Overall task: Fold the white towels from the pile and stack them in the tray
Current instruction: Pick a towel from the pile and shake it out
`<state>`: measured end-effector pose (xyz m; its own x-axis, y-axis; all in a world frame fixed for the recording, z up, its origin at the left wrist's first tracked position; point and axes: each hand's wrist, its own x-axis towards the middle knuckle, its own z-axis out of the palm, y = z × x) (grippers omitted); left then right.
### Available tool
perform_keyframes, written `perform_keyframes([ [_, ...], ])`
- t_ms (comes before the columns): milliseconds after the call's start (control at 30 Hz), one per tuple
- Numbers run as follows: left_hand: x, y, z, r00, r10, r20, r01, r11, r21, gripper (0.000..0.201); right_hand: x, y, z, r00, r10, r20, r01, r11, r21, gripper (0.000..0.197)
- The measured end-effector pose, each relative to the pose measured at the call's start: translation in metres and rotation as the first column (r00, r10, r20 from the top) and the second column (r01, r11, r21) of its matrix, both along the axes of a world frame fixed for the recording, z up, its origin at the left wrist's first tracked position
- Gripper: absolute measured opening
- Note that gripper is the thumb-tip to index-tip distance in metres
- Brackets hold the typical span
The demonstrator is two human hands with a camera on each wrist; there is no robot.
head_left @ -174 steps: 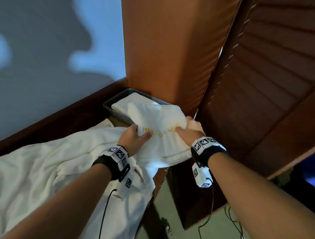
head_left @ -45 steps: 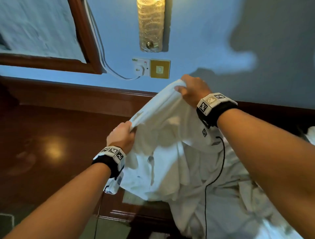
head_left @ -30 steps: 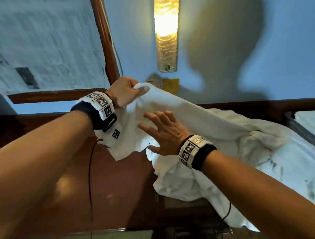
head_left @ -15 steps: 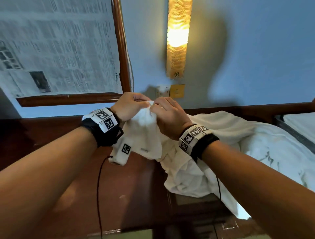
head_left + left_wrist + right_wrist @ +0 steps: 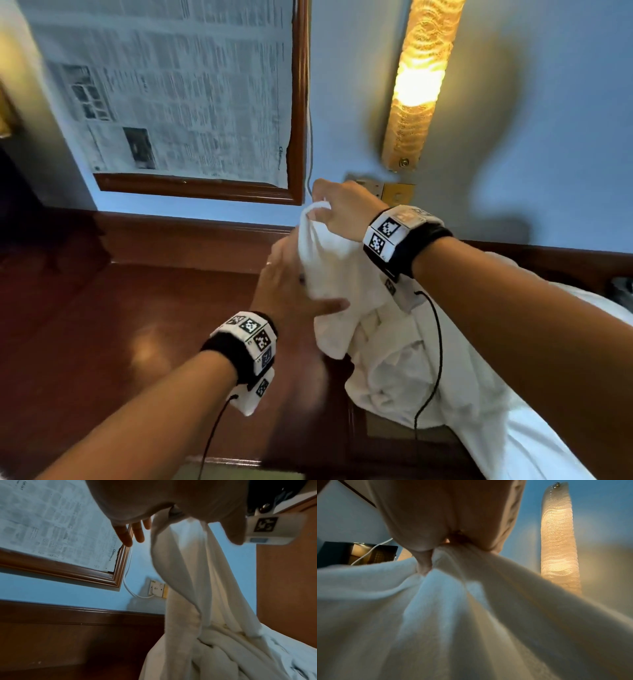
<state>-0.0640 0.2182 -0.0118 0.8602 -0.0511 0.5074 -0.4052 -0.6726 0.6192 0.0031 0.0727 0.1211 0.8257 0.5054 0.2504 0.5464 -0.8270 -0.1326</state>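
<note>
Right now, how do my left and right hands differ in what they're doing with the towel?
The right hand is raised and pinches a bunched corner of the towel; the left hand sits lower. The right hand's fingers are curled round the cloth; the left hand's are straight and spread against it. Both touch the same towel.

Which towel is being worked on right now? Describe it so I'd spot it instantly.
Find the glowing wall lamp; just below it a right hand pinches one white towel by its top. Unlike the crumpled pile beneath, it hangs lifted, with the left hand flat against it.
</note>
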Motion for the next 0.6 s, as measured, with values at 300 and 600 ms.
perform_keyframes([
  [300,0.039,0.028,0.094,0.973,0.223,0.059,-0.183,0.901,-0.393,0.016,0.028,-0.056,0.015,0.998,0.067,0.02,-0.067,0.998,-0.014,0.052],
  [600,0.068,0.022,0.171,0.977,0.199,0.079,-0.184,0.969,-0.165,0.044,0.048,-0.082,0.027,0.976,0.125,0.176,-0.151,0.978,0.147,0.028],
])
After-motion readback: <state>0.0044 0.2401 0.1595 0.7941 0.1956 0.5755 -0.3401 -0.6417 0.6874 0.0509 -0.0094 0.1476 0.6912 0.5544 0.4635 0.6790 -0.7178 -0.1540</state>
